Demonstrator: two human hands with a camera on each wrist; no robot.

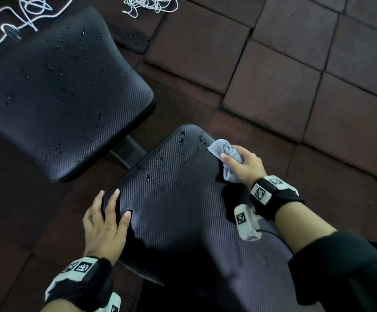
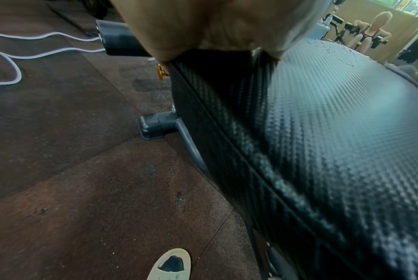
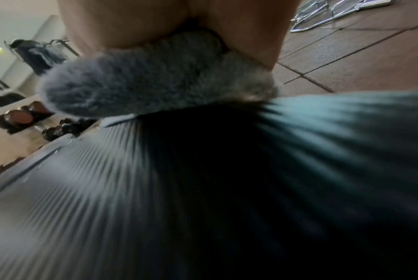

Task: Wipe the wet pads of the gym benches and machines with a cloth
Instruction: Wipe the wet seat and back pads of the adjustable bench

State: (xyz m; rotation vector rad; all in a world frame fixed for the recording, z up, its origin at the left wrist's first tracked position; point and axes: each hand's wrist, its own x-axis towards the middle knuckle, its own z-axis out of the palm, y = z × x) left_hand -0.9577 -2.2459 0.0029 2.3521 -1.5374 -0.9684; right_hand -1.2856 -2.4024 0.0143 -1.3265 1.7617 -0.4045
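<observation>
Dark rubber floor tiles (image 1: pixel 284 70) surround two black bench pads.

On the near pad (image 1: pixel 183 210), whose long axis runs from the person toward the droplet-speckled far pad (image 1: pixel 59 86), the left hand (image 1: pixel 105 226) lies spread on its left edge, likely steadying, while the right hand (image 1: pixel 243 165) clutches the bunched cloth (image 1: pixel 222 149) at its wet far-right corner.

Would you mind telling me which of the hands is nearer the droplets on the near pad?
Right hand, holding the cloth beside the droplets; left hand rests on the pad's near-left edge.
</observation>
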